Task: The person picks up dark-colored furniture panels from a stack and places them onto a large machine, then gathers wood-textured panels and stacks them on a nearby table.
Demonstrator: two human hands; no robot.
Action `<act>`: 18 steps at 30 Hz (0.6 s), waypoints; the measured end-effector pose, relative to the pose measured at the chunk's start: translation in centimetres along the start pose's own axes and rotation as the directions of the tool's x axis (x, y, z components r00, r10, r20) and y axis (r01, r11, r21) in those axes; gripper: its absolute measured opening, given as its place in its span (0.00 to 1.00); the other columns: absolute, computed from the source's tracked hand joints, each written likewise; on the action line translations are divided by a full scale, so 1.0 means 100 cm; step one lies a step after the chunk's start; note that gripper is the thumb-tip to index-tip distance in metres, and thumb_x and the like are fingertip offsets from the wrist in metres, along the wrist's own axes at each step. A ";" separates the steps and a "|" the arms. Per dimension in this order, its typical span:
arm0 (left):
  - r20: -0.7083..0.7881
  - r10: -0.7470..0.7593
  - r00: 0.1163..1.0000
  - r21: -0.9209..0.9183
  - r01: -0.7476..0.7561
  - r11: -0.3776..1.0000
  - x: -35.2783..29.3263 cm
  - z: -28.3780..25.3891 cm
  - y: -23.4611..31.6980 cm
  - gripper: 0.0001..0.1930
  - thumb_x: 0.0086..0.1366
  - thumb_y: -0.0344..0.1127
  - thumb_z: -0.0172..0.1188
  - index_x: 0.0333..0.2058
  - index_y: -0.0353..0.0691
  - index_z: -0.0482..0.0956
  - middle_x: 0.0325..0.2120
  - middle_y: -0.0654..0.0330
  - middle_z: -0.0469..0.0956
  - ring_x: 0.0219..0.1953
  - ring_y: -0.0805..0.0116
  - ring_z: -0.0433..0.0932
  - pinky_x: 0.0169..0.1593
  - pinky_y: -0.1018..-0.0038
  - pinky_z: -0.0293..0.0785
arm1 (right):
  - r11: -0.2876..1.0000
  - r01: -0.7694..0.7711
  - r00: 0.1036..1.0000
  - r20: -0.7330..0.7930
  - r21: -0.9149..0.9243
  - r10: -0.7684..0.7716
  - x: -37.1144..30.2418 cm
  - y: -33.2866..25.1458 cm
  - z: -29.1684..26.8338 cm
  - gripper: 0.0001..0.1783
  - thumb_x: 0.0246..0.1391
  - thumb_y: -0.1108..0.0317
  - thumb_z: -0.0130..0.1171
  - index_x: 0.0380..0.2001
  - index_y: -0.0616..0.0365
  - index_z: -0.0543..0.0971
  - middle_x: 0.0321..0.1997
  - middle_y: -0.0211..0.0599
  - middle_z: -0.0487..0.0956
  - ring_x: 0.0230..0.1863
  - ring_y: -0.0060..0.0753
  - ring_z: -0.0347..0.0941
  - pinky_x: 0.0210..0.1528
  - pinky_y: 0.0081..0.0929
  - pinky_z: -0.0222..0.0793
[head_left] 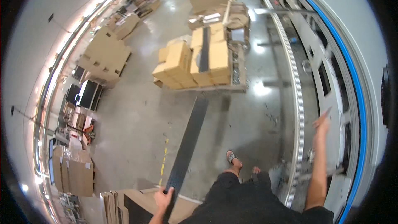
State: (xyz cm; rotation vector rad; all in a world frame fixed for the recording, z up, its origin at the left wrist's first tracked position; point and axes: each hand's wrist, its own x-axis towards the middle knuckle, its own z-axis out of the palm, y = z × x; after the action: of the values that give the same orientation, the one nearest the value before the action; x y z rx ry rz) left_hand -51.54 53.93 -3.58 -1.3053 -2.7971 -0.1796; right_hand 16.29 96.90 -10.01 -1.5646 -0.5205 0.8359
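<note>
My left hand is closed round the near end of a long, narrow dark board. The board slants forward and slightly right, its far end in front of the stacked cartons. My right hand is stretched out at the right beside a pale panel of the machine. Motion blurs its fingers, which look closed, and a thin pointed thing juts out past them, too blurred to name.
Ahead, a pallet bears brown cartons with another dark strip on top. A pale ridged rail runs along my right. Cardboard sheets stand by my left hand. A pallet jack and cardboard stacks line the left.
</note>
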 end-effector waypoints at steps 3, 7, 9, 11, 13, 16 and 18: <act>0.286 -0.149 0.947 -0.293 0.234 0.927 0.027 0.035 0.038 0.31 0.59 0.62 0.72 0.38 0.32 0.87 0.28 0.42 0.84 0.31 0.47 0.85 0.38 0.56 0.78 | 0.955 -0.290 0.828 0.485 -0.060 0.281 -0.103 0.059 0.141 0.35 0.72 0.37 0.50 0.18 0.53 0.76 0.22 0.33 0.79 0.30 0.32 0.75 0.44 0.32 0.70; 0.371 0.005 0.928 -0.539 0.211 0.816 0.106 0.052 0.102 0.31 0.60 0.62 0.71 0.38 0.34 0.87 0.26 0.47 0.84 0.29 0.56 0.83 0.37 0.61 0.78 | 0.829 -0.523 0.370 0.824 -0.196 0.429 -0.214 0.075 0.265 0.28 0.70 0.46 0.58 0.50 0.65 0.81 0.47 0.45 0.87 0.46 0.38 0.86 0.48 0.37 0.81; 0.452 0.026 0.891 -0.567 0.265 0.780 0.152 0.063 0.127 0.31 0.60 0.63 0.71 0.40 0.35 0.87 0.28 0.47 0.85 0.30 0.56 0.83 0.38 0.61 0.78 | 0.723 -0.648 0.228 0.844 -0.240 0.485 -0.237 0.085 0.309 0.37 0.64 0.45 0.65 0.59 0.70 0.76 0.54 0.52 0.84 0.46 0.41 0.85 0.43 0.32 0.84; 0.531 0.193 0.825 -0.602 0.208 0.771 0.198 0.065 0.151 0.34 0.60 0.67 0.68 0.44 0.38 0.87 0.34 0.47 0.86 0.36 0.53 0.85 0.43 0.60 0.79 | 0.599 -0.755 0.108 0.850 -0.267 0.515 -0.247 0.061 0.347 0.29 0.62 0.53 0.70 0.53 0.65 0.72 0.42 0.43 0.81 0.35 0.36 0.82 0.39 0.35 0.86; 0.502 0.262 0.824 -0.635 0.146 0.759 0.241 0.074 0.172 0.35 0.59 0.69 0.67 0.46 0.39 0.86 0.37 0.47 0.87 0.40 0.51 0.86 0.46 0.60 0.79 | 0.609 -0.761 0.148 0.854 -0.223 0.498 -0.242 0.045 0.389 0.24 0.62 0.58 0.71 0.48 0.62 0.70 0.35 0.38 0.78 0.31 0.34 0.80 0.37 0.36 0.86; 0.569 0.344 0.747 -0.593 0.084 0.801 0.309 0.057 0.211 0.42 0.57 0.75 0.65 0.55 0.44 0.81 0.46 0.47 0.86 0.51 0.46 0.84 0.54 0.57 0.79 | 0.743 -0.613 0.410 0.695 -0.269 0.591 -0.215 0.021 0.439 0.23 0.60 0.67 0.72 0.37 0.52 0.63 0.27 0.28 0.67 0.25 0.29 0.73 0.33 0.38 0.86; 0.528 0.390 0.754 -0.498 -0.097 0.862 0.342 0.029 0.236 0.47 0.55 0.74 0.68 0.61 0.42 0.75 0.49 0.46 0.84 0.53 0.46 0.83 0.57 0.59 0.77 | 0.813 -0.556 0.496 0.715 -0.174 0.492 -0.190 0.021 0.461 0.27 0.57 0.72 0.73 0.33 0.48 0.59 0.26 0.27 0.67 0.23 0.27 0.72 0.31 0.39 0.85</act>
State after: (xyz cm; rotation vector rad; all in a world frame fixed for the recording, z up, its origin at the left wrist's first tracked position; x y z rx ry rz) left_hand -55.42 95.35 -1.22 -2.1946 -3.1551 -0.4860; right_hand -31.09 112.55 -8.58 -1.2540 -0.5600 2.0056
